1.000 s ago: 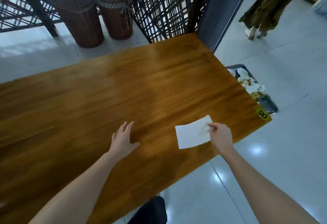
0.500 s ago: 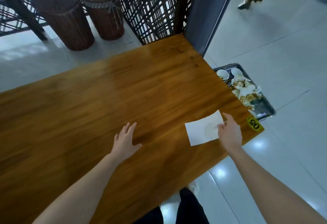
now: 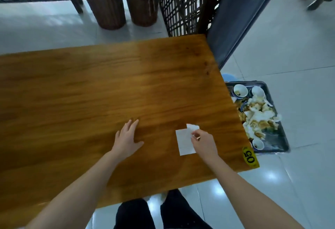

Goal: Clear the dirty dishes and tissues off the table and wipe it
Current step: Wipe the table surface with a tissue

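A white tissue (image 3: 184,141) lies on the wooden table (image 3: 90,87) near its right front corner. My right hand (image 3: 204,142) pinches the tissue's right edge, which is lifted and folded over towards the far side. My left hand (image 3: 126,138) rests flat on the tabletop to the left of the tissue, fingers straight. A dark tray (image 3: 277,138) stands on the floor to the right of the table, holding small white bowls and crumpled dirty tissues.
A yellow number sticker (image 3: 250,157) marks the table's right front corner. Two brown woven stools (image 3: 126,2) and a lattice screen (image 3: 183,6) stand behind the table. A dark panel (image 3: 235,20) rises at the back right. A person's feet show at the top right.
My right hand has gone from pressing the flat tissue to pinching its right edge and folding it up. The view has shifted, showing more of the tray. My left hand stays flat.
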Tool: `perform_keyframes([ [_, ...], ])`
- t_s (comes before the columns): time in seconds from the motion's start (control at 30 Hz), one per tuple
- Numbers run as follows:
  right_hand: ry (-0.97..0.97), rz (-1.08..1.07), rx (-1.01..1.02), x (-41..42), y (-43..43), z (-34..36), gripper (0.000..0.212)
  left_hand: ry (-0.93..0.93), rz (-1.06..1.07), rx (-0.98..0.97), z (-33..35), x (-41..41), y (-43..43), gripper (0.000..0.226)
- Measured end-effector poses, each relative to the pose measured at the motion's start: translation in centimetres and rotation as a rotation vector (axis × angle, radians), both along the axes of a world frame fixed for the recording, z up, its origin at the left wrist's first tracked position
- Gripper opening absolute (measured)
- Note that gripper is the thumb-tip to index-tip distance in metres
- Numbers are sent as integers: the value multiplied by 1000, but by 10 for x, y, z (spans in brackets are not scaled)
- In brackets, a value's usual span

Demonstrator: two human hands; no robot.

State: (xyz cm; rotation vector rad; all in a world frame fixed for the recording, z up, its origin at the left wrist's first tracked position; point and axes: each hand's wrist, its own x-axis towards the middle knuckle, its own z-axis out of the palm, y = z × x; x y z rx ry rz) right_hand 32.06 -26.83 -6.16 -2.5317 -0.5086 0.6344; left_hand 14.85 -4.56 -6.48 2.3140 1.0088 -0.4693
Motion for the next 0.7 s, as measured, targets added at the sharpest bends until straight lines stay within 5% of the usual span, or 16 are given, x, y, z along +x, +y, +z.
perform_keyframes([
  [0.23,-125,377,-42,5,-14,-29,23,-1,49,29,-3,7,-32,87],
  [0.53,-93,565,49,14,-19,-36,33,19,73,69,2,21,-53,83],
  [0.7,-91,647,65,16,-25,-38,22,26,86,74,0,28,-62,78],
])
